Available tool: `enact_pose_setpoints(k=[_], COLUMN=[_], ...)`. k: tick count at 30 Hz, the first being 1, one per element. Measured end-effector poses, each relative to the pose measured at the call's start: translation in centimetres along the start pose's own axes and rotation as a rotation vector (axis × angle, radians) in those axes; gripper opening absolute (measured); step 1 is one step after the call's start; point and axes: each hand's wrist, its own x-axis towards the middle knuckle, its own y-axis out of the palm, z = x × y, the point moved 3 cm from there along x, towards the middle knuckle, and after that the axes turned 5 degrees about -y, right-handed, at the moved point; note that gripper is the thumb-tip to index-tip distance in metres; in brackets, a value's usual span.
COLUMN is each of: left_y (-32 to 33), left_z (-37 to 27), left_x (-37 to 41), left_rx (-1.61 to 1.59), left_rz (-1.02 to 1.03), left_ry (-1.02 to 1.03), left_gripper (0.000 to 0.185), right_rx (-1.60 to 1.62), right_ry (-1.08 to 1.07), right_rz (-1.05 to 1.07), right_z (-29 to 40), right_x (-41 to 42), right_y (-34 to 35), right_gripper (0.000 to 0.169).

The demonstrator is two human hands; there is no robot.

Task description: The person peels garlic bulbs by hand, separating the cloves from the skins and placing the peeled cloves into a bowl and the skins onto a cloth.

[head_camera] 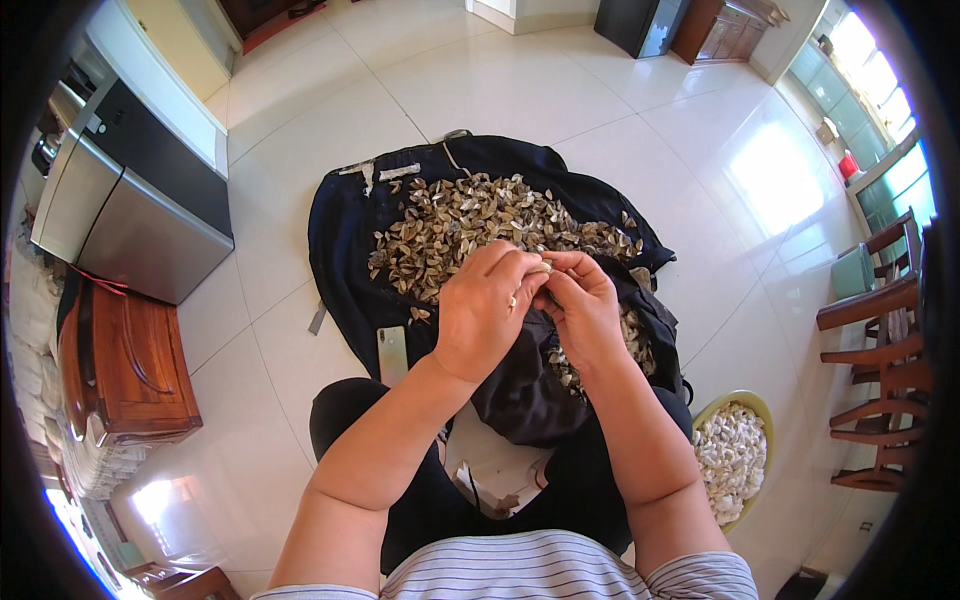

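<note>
My left hand [484, 311] and my right hand [583, 304] meet at the fingertips above a dark cloth [341, 247]. A small pale piece [541, 267] is pinched between them, partly covered by the fingers. A small pale spot shows by my left fingers; I cannot tell what it is. Beyond my hands spreads a heap of dry brown husks or pods [480, 210], many split. Under my right wrist, more pale and brown pieces [637, 341] lie in folds of black fabric [525, 390].
A mobile phone [391, 352] lies on the cloth's near left edge. At my right knee stands a yellow-green basin [766, 420] heaped with white pieces [727, 457]. A refrigerator [150, 202] and a wooden cabinet [146, 360] stand left, wooden chairs [877, 360] right.
</note>
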Motion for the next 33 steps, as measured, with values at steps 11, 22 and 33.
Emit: enact_pose_setpoints(k=[11,22,33], left_y=[-2.2,1.7,11.7], left_z=[5.3,3.3,-20.8], left_x=[1.1,1.8,-2.8], left_rx=[-1.140,-1.425,-0.689], left_rz=[-0.161,0.052,0.657], left_ry=[-0.859,-0.986,0.131], left_gripper=[0.006,0.015,0.049], right_rx=[-0.187,0.037,-0.261], right_ry=[-0.040,0.240,-0.095], right_rz=[-0.110,-0.164,-0.179], right_z=[-1.5,-3.1,-3.9], right_x=[4.5,3.3,3.5], right_y=[0.6,-2.2,-3.0], right_gripper=[0.031,0.017,0.015])
